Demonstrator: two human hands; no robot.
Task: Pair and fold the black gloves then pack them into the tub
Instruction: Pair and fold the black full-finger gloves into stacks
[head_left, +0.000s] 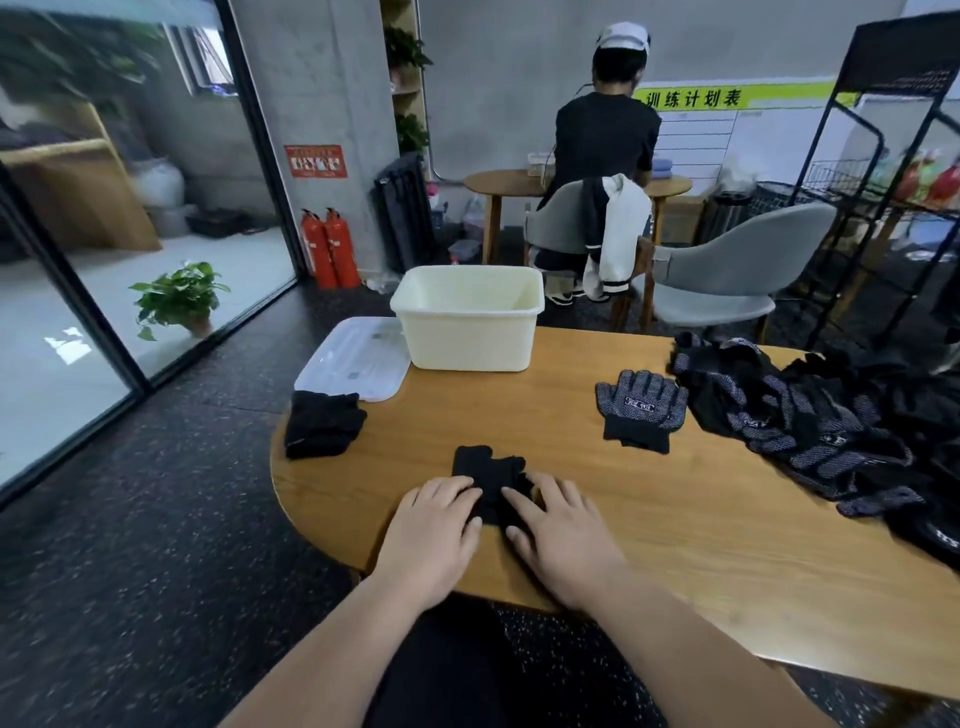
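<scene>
A folded pair of black gloves (487, 475) lies on the wooden table (519, 410) near its front edge. My left hand (434, 530) and my right hand (558, 530) both press flat on it with straight fingers. A flat pair with grey grip dots (640, 408) lies to the right. Further right is a loose heap of black gloves (810, 415). A folded black pair (322, 423) rests at the table's left edge. The cream tub (470, 317) stands at the far edge; its inside is mostly hidden.
A clear plastic lid (353, 358) lies left of the tub. Beyond the table are a grey chair (727, 275), a person seated with their back to me (602, 150), and a black wire rack (883, 182) at the right. Glass wall and potted plant at the left.
</scene>
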